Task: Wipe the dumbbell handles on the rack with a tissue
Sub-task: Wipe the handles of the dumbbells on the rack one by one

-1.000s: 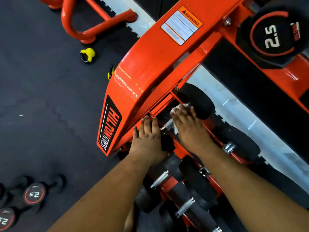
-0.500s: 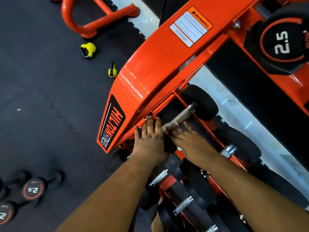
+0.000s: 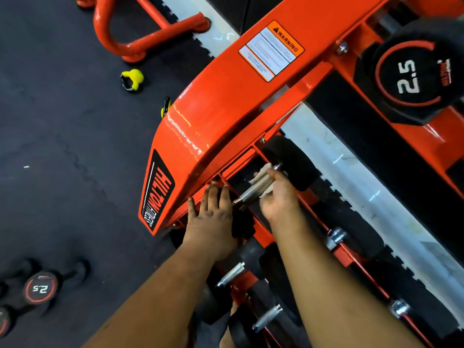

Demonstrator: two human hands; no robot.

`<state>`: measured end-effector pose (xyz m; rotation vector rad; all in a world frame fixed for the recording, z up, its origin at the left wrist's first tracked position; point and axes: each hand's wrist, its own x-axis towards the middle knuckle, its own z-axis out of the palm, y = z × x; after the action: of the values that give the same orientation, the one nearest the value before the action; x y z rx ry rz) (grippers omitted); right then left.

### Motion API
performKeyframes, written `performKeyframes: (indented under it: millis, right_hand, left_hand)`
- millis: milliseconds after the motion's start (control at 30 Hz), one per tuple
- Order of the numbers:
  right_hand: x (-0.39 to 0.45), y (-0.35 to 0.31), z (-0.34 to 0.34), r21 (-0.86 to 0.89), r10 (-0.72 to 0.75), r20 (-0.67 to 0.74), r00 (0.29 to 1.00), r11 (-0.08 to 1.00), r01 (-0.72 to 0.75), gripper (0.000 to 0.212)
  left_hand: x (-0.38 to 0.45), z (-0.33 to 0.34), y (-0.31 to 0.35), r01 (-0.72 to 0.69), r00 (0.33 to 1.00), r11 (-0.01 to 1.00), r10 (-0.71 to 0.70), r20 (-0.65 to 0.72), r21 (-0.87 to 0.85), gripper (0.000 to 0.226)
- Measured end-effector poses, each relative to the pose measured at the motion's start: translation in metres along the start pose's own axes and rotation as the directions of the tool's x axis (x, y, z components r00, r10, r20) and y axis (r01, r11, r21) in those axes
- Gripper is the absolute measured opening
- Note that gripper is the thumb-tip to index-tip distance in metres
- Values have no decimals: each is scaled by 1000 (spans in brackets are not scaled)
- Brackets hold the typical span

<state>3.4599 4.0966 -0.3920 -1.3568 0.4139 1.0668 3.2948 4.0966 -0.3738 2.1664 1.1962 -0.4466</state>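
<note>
The orange rack point(image 3: 226, 101) runs diagonally across the view, with a warning label point(image 3: 271, 50) on its upper beam and a black "HILTON FITNESS" badge point(image 3: 157, 190) on its end. On the lower tier, the top dumbbell's metal handle point(image 3: 253, 190) lies angled from lower left to upper right, ending in a black rubber head point(image 3: 292, 163) on its far side. The right hand point(image 3: 277, 197) is curled around this handle from the right, pinching a pale, crumpled tissue point(image 3: 261, 177) against the upper stretch of the bar; the tissue wraps the handle just below the far head, and a bit of it shows under the palm too. The left hand point(image 3: 213, 219) lies flat, fingers straight and together, pressing on the dumbbell's near black head point(image 3: 242, 224) at the rack's front rail, holding nothing. Below these, more dumbbells sit in the rack in a row, their bare metal handles point(image 3: 231, 273) showing between black heads. On the upper tier at the right rests a dumbbell marked 2.5 point(image 3: 409, 76). On the dark rubber floor point(image 3: 62, 146) at lower left stand further 2.5 dumbbells point(image 3: 40, 287), well apart from the rack, and a small yellow kettlebell point(image 3: 133, 79) lies near an orange tube frame point(image 3: 140, 43).
</note>
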Motion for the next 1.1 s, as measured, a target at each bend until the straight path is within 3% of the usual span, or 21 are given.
performKeyframes:
  millis: [100, 200, 400, 467, 533, 633, 733, 867, 1000, 1100]
  right_hand:
    - [-2, -2, -8, -39, -32, 79, 996, 999, 35, 10]
    - [-15, -4, -14, 23, -39, 33, 999, 999, 39, 3]
    - [-5, -12, 4, -100, -28, 33, 999, 994, 32, 28]
    - [-8, -9, -6, -90, -64, 89, 994, 993, 72, 22]
    - [-16, -8, -8, -41, -48, 53, 997, 998, 50, 12]
    - [-8, -11, 6, -122, -14, -57, 998, 992, 6, 20]
    - [-3, -12, 8, -137, 5, -14, 1000, 991, -7, 31]
    - [-2, 1, -10, -116, -42, 78, 996, 992, 51, 18]
    - [-4, 4, 4, -188, 14, 44, 999, 982, -5, 21]
    - [-5, 9, -4, -132, 23, 65, 998, 991, -14, 25]
  left_hand:
    - [-1, 0, 0, 4, 1000, 1000, -4, 0, -6, 131]
    - [0, -1, 0, 11, 1000, 1000, -11, 15, 4, 129]
    - [0, -2, 0, 21, 1000, 1000, -21, 21, -9, 128]
    - [0, -1, 0, 21, 999, 1000, -21, 30, -4, 128]
    - [0, -1, -1, 33, 999, 999, -34, 37, 14, 129]
    - [1, -3, 1, 33, 998, 999, -34, 44, 34, 130]
    - [-1, -5, 2, 32, 999, 999, -33, 36, 18, 129]
    - [0, -4, 2, 42, 998, 999, -42, 38, 20, 128]
    - [-2, -3, 4, 46, 999, 999, -46, 22, 16, 129]
    - [-2, -4, 5, 46, 999, 998, -47, 28, 30, 129]
